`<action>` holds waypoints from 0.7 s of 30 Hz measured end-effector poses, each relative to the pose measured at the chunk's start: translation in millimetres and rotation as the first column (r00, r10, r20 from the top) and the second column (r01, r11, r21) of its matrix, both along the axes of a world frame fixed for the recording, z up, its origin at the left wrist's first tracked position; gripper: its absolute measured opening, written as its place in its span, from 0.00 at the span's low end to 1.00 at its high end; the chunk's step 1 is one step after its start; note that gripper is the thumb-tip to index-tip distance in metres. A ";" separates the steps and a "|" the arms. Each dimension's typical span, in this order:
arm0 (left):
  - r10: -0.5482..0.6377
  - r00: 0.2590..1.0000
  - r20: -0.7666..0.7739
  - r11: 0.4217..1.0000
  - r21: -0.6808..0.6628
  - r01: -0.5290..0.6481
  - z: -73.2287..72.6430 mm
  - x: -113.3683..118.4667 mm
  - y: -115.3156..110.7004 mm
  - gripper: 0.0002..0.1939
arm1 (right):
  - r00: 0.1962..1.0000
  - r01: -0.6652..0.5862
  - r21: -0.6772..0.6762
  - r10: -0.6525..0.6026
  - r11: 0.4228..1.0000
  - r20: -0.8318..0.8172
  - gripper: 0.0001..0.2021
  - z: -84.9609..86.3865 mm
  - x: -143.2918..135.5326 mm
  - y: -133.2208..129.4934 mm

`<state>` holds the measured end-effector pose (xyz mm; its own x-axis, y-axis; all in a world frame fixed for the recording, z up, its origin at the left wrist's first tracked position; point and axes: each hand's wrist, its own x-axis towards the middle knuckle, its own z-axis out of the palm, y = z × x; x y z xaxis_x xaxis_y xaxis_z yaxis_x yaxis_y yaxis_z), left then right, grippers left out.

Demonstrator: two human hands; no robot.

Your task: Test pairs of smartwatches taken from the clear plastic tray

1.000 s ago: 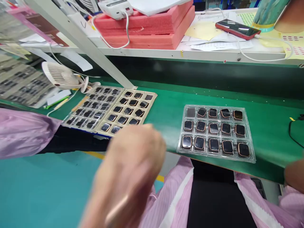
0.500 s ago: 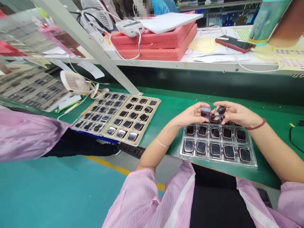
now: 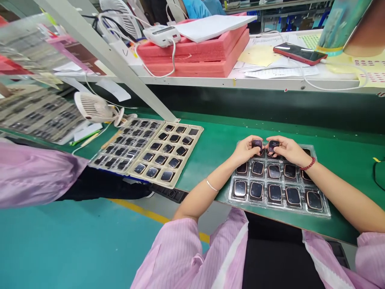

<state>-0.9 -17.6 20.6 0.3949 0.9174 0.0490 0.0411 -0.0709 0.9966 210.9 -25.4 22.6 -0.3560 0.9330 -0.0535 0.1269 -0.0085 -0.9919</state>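
My left hand [image 3: 245,152] pinches a dark square watch piece [image 3: 256,143] by its edges. Close beside it, my right hand [image 3: 290,151] grips a second dark watch piece [image 3: 273,145]. Both pieces are raised over the far row of a clear plastic tray [image 3: 279,209], and a small gap separates them. Rows of square, gold-rimmed dark pieces sit in the tray's pockets. My hands cover part of the far row.
Left of the clear tray lie a beige tray [image 3: 192,154] and another clear tray [image 3: 132,136], both filled. A small white fan [image 3: 93,107] stands behind them. The shelf holds red foam [image 3: 204,60] and a phone [image 3: 299,53]. Someone's pink sleeve [image 3: 39,172] is at left.
Both hands have come slightly lower and nearer the tray's far row, still holding their pieces. The pieces have turned in the fingers, and the view has shifted slightly.
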 end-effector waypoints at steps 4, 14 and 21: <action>-0.015 0.999 0.037 1.000 0.003 0.015 -1.1 0.8 -0.1 0.23 | 1.000 -0.008 0.009 0.008 1.000 0.002 0.29 -3.8 -1.3 0.8; 0.012 0.999 0.034 1.000 0.000 -0.012 -1.7 -1.3 -1.3 0.31 | 1.000 -0.023 0.055 0.023 0.998 0.004 0.30 -10.5 0.9 -1.1; -0.017 0.996 0.083 0.996 -0.084 0.024 -7.0 -5.1 3.9 0.43 | 0.993 0.025 -0.075 -0.033 0.997 -0.117 0.43 -11.3 6.8 5.0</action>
<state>-6.0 -13.7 13.6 0.4116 0.9114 0.0043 -0.0419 0.0142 0.9990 217.7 -20.4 11.3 -0.3368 0.9380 -0.0817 0.0076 -0.0841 -0.9964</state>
